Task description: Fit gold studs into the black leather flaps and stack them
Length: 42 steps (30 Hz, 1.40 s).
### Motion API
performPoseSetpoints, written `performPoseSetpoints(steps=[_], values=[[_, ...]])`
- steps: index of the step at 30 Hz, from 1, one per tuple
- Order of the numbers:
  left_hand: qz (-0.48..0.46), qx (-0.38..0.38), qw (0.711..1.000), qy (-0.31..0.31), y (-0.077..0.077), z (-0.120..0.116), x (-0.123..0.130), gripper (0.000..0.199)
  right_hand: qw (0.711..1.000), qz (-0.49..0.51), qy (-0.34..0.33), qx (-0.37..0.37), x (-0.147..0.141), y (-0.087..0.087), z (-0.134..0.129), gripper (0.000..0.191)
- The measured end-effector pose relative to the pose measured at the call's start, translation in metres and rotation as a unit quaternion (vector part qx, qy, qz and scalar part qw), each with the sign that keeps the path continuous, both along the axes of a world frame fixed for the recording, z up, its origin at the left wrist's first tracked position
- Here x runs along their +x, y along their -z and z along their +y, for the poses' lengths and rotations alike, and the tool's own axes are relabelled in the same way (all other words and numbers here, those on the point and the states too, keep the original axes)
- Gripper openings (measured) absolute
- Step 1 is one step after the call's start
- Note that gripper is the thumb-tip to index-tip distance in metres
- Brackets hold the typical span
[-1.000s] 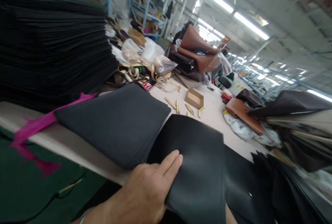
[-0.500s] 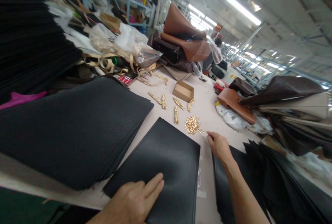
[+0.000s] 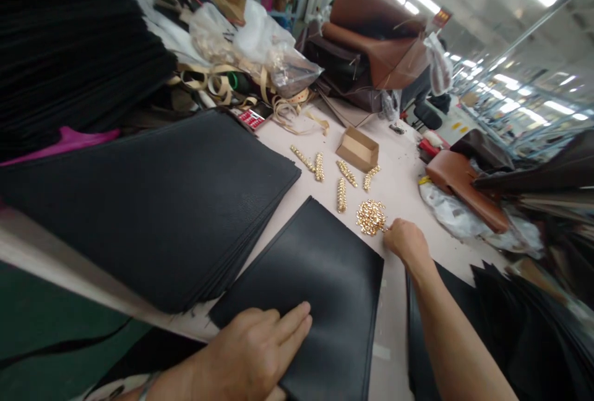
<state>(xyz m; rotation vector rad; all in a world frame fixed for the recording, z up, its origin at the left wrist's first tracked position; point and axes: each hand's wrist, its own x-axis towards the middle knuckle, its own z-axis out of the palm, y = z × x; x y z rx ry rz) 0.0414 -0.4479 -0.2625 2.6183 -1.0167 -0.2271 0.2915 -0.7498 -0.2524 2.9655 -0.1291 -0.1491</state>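
Note:
My left hand [image 3: 260, 345] lies on a black leather panel [image 3: 320, 289] in front of me, its index and middle fingers stretched out together and nothing under them but the leather. To the right, my right hand [image 3: 404, 241] is at the edge of a small pile of gold metal pieces [image 3: 370, 217], its fingers curled and pressed together. Whatever its fingertips pinch is too small to make out. Behind the pile lie several strips of gold pieces [image 3: 342, 195] and an open cardboard box [image 3: 358, 148].
A wide stack of black panels [image 3: 153, 203] covers the left of the table. More black pieces [image 3: 515, 320] lie at the right. Brown leather bags [image 3: 375, 42] and plastic bags [image 3: 264, 42] are heaped at the back; a brown bag [image 3: 466, 187] rests at the right.
My right hand has come up against the gold pile, and its fingers have curled in. The left hand keeps its place on the panel. The whole view has shifted.

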Motion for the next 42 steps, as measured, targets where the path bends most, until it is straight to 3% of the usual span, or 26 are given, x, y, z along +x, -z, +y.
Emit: performPoseSetpoints(steps=[6, 9, 14, 17, 19, 21, 25, 32, 36, 42], values=[[-0.046, -0.030, 0.998, 0.012, -0.002, 0.006, 0.000, 0.070, 0.998, -0.003, 0.011, 0.061, -0.001, -0.013, -0.008, 0.024], [-0.079, -0.039, 0.996, 0.001, 0.001, 0.006, -0.003, 0.065, 0.992, -0.006, 0.012, 0.124, -0.020, -0.020, -0.001, 0.026], [-0.112, -0.055, 0.992, 0.006, 0.007, 0.006, -0.005, 0.062, 0.952, 0.063, -0.049, 0.295, -0.111, -0.015, 0.045, 0.042], [-0.120, -0.055, 0.991, 0.012, 0.007, 0.007, -0.005, 0.058, 0.897, 0.127, -0.091, 0.413, -0.171, -0.011, 0.078, 0.035], [-0.129, -0.052, 0.990, 0.011, 0.008, 0.007, -0.005, 0.057, 0.881, 0.135, -0.113, 0.439, -0.196, -0.011, 0.093, 0.028], [-0.137, -0.053, 0.989, 0.010, 0.008, 0.006, -0.005, 0.057, 0.887, 0.119, -0.135, 0.425, -0.208, -0.013, 0.102, 0.023], [-0.142, -0.063, 0.988, 0.004, 0.009, 0.005, -0.006, 0.060, 0.903, 0.100, -0.154, 0.389, -0.208, -0.015, 0.109, 0.020], [-0.145, -0.073, 0.987, 0.004, 0.010, 0.005, -0.006, 0.058, 0.921, 0.137, -0.115, 0.346, -0.201, -0.025, 0.118, 0.021], [-0.140, -0.075, 0.987, 0.005, 0.009, 0.006, -0.005, 0.055, 0.917, 0.188, -0.111, 0.334, -0.191, -0.029, 0.119, 0.020], [-0.120, -0.081, 0.989, 0.014, 0.007, 0.007, -0.003, 0.047, 0.893, 0.262, -0.067, 0.360, -0.171, -0.021, 0.115, 0.010]])
